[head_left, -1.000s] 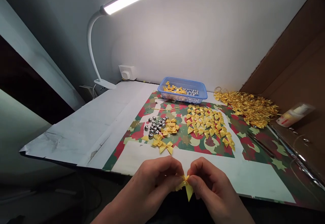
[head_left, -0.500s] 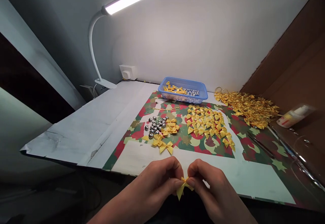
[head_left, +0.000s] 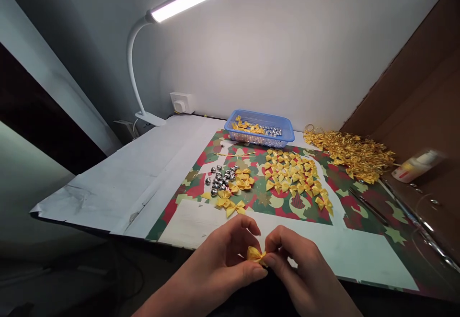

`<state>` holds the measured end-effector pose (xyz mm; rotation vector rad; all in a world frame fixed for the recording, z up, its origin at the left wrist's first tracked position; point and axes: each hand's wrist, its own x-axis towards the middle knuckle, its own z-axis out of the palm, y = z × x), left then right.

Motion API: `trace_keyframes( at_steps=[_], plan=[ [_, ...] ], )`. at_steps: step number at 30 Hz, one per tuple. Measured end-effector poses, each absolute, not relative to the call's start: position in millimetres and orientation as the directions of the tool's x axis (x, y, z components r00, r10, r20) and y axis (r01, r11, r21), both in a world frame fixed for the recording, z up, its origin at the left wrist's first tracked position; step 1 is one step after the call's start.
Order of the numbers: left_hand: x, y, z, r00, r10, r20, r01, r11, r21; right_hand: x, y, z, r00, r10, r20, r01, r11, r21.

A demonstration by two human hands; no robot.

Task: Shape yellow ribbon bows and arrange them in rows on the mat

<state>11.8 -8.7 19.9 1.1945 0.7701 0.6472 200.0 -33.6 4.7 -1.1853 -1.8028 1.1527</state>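
Note:
Over the near table edge, my right hand (head_left: 295, 262) pinches a yellow ribbon bow (head_left: 254, 254) between thumb and forefinger. The bow's loops point toward my left hand (head_left: 230, 259). My left thumb and forefinger are spread apart around the bow, with the thumb just below it; whether the other left fingers touch it is hidden. Beyond my hands, several loose yellow bows (head_left: 235, 208) lie on the table beside a cluster of silver jingle bells (head_left: 220, 180). Farther right, rows of yellow bows (head_left: 293, 173) are spread on the patterned mat.
At the back stands a blue basket (head_left: 258, 116) with bows and bells. A heap of gold tinsel-like strands (head_left: 354, 154), a white bottle (head_left: 413, 166) and tweezers (head_left: 368, 207) lie at the right. A clip-on lamp (head_left: 131, 63) lights the table (head_left: 118, 178).
My left thumb and forefinger have parted from the bow. The bow has turned, its loops now showing on the left, while my right hand keeps its pinch.

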Motion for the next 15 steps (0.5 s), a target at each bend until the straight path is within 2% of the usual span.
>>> trace_keyframes(
  at_steps=[4, 9, 11, 13, 15],
  plan=[
    [16.6, -10.9, 12.0, 0.532, 0.822, -0.205, -0.027, 0.259, 0.966, 198.4, -33.6, 6.5, -0.338, 0.940, 0.045, 0.320, 0.160, -0.934],
    [18.3, -9.9, 19.3, 0.608, 0.767, -0.208, -0.025, 0.280, 0.960, 198.5, -33.0, 5.4, -0.361, 0.922, -0.137, 0.172, -0.078, -0.982],
    [18.7, -9.5, 23.2, 0.618, 0.758, -0.209, -0.010, 0.273, 0.962, 198.6, -32.7, 3.1, -0.381, 0.909, -0.169, 0.096, -0.143, -0.985],
    [18.7, -9.6, 24.4, 0.609, 0.764, -0.211, 0.014, 0.256, 0.967, 198.6, -32.5, 1.5, -0.383, 0.906, -0.178, 0.077, -0.161, -0.984],
    [18.4, -10.6, 23.1, 0.575, 0.789, -0.218, 0.067, 0.220, 0.973, 198.1, -32.8, 1.6, -0.331, 0.932, -0.150, 0.128, -0.113, -0.985]
  ],
)
